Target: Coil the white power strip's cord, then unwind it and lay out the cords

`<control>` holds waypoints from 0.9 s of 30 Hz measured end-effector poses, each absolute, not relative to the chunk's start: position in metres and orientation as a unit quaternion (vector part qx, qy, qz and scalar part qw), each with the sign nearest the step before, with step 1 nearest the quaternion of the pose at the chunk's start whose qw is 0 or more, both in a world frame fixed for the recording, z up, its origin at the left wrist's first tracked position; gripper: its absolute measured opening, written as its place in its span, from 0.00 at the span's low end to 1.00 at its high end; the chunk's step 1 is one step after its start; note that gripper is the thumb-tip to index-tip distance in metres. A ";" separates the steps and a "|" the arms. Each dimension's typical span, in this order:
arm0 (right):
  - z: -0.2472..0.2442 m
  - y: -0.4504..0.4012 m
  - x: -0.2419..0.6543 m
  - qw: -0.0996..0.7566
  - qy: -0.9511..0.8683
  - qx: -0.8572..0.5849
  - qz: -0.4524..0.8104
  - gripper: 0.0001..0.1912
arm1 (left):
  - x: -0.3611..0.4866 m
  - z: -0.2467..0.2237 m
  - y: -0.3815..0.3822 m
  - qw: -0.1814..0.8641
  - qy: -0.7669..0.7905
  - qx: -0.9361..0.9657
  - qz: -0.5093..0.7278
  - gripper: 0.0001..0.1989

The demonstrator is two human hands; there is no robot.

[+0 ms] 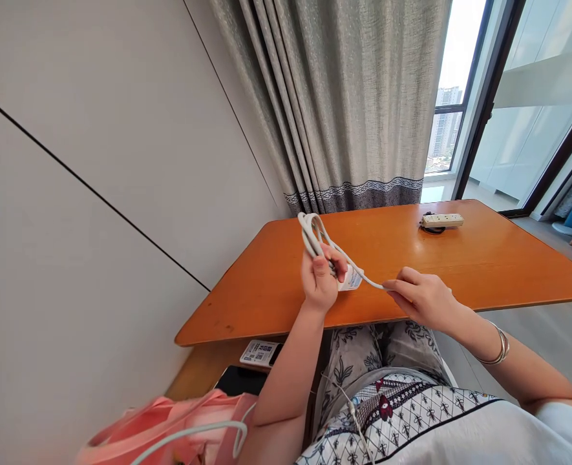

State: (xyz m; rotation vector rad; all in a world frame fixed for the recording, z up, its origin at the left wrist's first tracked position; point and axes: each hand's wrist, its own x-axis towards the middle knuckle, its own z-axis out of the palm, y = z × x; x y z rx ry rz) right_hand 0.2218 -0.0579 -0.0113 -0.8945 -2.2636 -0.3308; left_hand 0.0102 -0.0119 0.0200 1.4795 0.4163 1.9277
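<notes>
Several loops of a white cable are gathered in my left hand, whose fingers are curled round them above the table's near edge. To the right, my right hand pinches a stretch of the same cable between thumb and fingers. That stretch runs almost straight between the two hands. Just behind the left fingers shows a white block with a printed label. Part of it is hidden by the hand, and I cannot tell whether the cable joins it.
The orange-brown wooden table bears a white power strip with a dark cord at its far right. Below left are a pink bag, a black phone-like slab and a white printed card or box. A grey curtain hangs behind.
</notes>
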 end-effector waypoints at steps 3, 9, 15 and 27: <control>0.005 -0.068 0.214 0.317 -0.886 -0.278 -0.192 0.14 | 0.012 0.015 -0.014 0.343 0.180 0.616 0.686 0.24; 0.033 -0.075 0.201 0.332 -0.892 -0.196 -0.236 0.12 | 0.016 0.005 -0.019 0.413 0.195 0.673 0.581 0.23; 0.046 -0.080 0.190 0.352 -0.891 -0.170 -0.232 0.12 | 0.022 0.015 -0.030 0.479 0.186 0.624 0.589 0.24; 0.057 -0.072 0.190 0.339 -0.892 -0.195 -0.228 0.13 | 0.016 0.009 -0.038 0.590 0.170 0.649 0.449 0.26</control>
